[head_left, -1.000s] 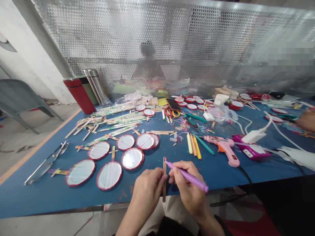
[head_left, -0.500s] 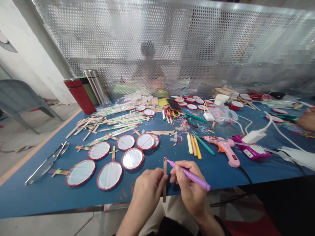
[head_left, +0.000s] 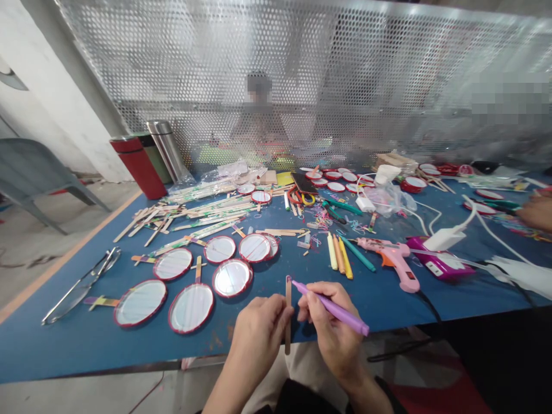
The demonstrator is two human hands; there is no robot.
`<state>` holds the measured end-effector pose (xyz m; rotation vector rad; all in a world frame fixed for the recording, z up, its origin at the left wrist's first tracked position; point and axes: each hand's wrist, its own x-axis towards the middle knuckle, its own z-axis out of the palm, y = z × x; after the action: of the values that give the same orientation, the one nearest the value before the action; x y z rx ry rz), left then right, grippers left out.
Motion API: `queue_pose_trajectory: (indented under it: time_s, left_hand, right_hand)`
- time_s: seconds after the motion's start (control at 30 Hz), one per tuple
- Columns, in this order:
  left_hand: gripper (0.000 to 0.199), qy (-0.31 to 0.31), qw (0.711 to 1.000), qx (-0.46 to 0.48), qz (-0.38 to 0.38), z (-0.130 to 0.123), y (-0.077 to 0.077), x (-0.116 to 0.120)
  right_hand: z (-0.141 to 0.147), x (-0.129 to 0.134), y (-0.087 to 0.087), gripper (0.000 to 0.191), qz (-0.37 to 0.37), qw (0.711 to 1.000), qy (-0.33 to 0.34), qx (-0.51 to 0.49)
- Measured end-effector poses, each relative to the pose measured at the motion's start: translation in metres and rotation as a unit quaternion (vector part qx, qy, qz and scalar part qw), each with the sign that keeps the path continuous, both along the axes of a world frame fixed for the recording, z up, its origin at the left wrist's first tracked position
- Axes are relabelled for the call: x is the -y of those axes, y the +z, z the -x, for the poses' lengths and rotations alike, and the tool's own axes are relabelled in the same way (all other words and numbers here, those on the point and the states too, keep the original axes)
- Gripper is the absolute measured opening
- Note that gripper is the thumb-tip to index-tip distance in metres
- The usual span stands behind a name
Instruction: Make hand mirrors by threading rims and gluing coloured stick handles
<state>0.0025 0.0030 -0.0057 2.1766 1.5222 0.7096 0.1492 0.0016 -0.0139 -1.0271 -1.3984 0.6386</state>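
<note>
My left hand (head_left: 264,329) pinches a wooden popsicle stick (head_left: 288,339), held upright over the table's front edge. Closed around a purple marker (head_left: 340,313) is my right hand (head_left: 334,325); the marker's tip meets or nearly meets the stick's top end, where a small purple mark shows. To the left lie several round, red-rimmed discs (head_left: 191,309), some with coloured stick handles. Yellow, orange and teal markers (head_left: 340,256) rest beyond my right hand.
A pink glue gun (head_left: 390,253) and a purple power strip (head_left: 442,261) with cables lie at right. Loose sticks (head_left: 215,213) are piled behind the discs. Eyeglasses (head_left: 81,287) sit at far left, bottles (head_left: 140,167) at the back. Another person's hand (head_left: 537,210) is at the right edge.
Almost nothing differs. The view has shifted very slightly; both hands keep the same hold on the stick and the marker, with the marker tip still at the stick's top.
</note>
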Motion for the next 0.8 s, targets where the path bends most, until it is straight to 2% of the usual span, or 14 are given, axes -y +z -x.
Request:
queue_pose_trajectory:
  time_s: [0.47,0.8]
  left_hand:
    - [0.027,-0.001,1.0,0.007,-0.001,0.0007,-0.0003,0.0005]
    - [0.027,-0.001,1.0,0.007,-0.01,0.0,0.0003,0.0004]
  right_hand:
    - [0.0016,-0.0008,-0.0002,0.006,0.007,0.999,-0.006,-0.032]
    - [0.0002,-0.0009,0.001,0.006,0.015,1.0,0.011,-0.005]
